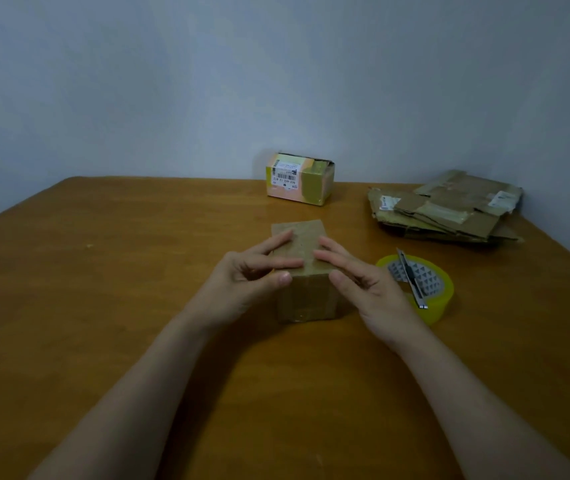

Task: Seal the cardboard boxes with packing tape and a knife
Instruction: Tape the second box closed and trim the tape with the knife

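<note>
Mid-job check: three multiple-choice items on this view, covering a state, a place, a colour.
1. The left hand and right hand: A rest straight fingers on the brown box; B grip the knife; C hang curled, empty.
2. The knife lies: A under the brown box; B in the right hand; C across the tape roll.
3. The tape roll is: A blue; B yellow; C black.
Answers: 1 A, fingers lie flat on its top; 2 C, it spans the roll; 3 B, its rim shows yellow.

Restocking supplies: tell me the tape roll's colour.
The tape roll is translucent yellow; the head view shows it.
</note>
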